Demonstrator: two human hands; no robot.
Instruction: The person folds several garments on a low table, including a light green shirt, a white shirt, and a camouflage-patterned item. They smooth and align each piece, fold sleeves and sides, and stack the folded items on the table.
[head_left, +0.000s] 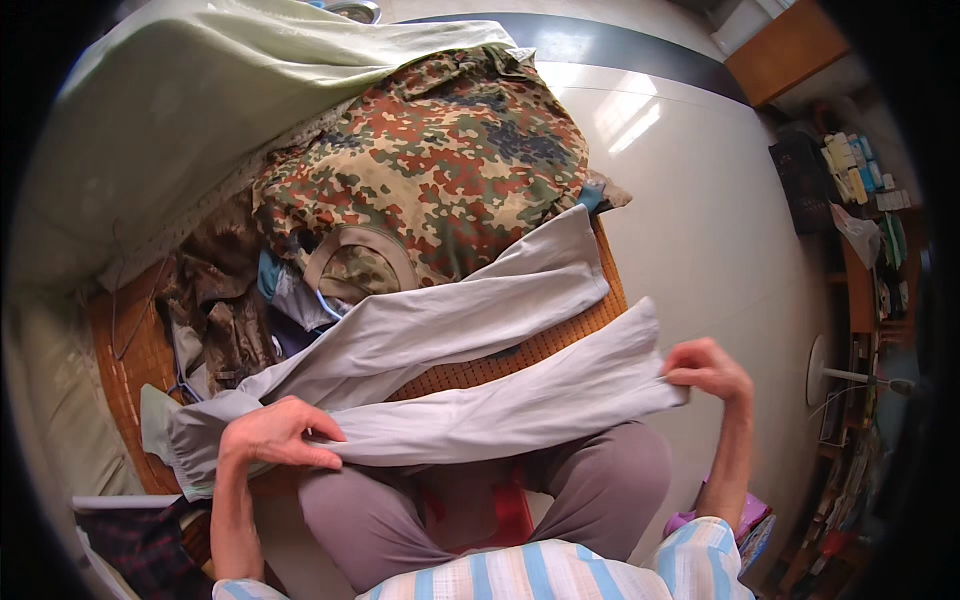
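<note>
Pale grey trousers (480, 300) lie spread over a woven mat (517, 356) and across the near edge above my knees, the two legs apart and the elastic waist at the left. My right hand (709, 369) pinches the hem corner of the nearer leg between thumb and fingers. My left hand (285, 435) rests on the upper part of that leg, thumb and fingers apart at its near edge. Beyond the trousers lies a camouflage-print garment (450, 165) with a tan rounded band. Dark brown clothing (225, 322) is heaped at the left, with clothes hangers among it.
A pale green cloth (225, 67) drapes a raised surface at the far left. Shiny floor tiles (712, 247) extend to the right, towards a shelf unit (859, 285) and a white fan (817, 371). A red stool (502, 517) is under me. Dark plaid cloth (142, 540) sits at lower left.
</note>
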